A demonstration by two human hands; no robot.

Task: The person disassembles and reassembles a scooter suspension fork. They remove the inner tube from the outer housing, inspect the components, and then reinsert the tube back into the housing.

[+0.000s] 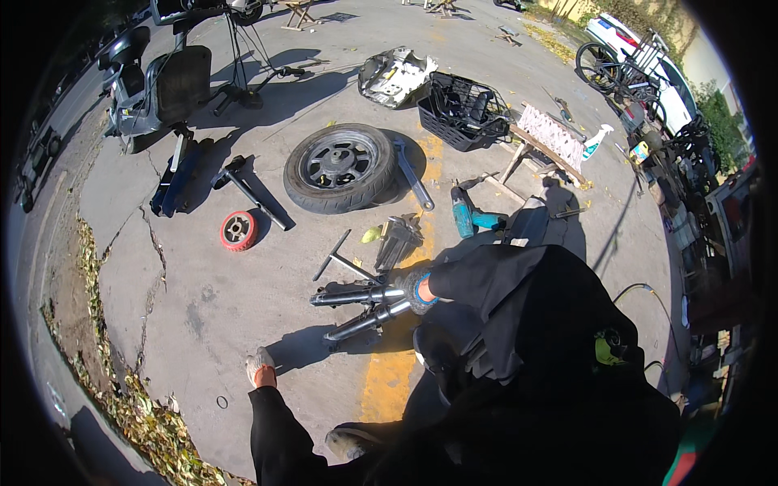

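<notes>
A motorcycle-type front fork (361, 317) with two shiny tubes is in front of me, its dark ends pointing left. My right hand (419, 293), in a dark glove with a blue cuff, is closed round the right end of the tubes. My left hand (260, 367), in a pale glove with an orange cuff, is low over the pavement to the left, apart from the fork. Its fingers are too small to make out clearly. Just beyond the fork is a T-handle tool (342, 259). A thin black ring (222, 402) lies left of my left hand.
Farther off lie a tyred wheel (340, 168), a large wrench (414, 176), a red-rimmed small wheel (238, 231) and a teal cordless drill (472, 216). A black basket (460, 113) and a folding stool (551, 138) stand beyond. A partly stripped scooter (174, 85) is at far left.
</notes>
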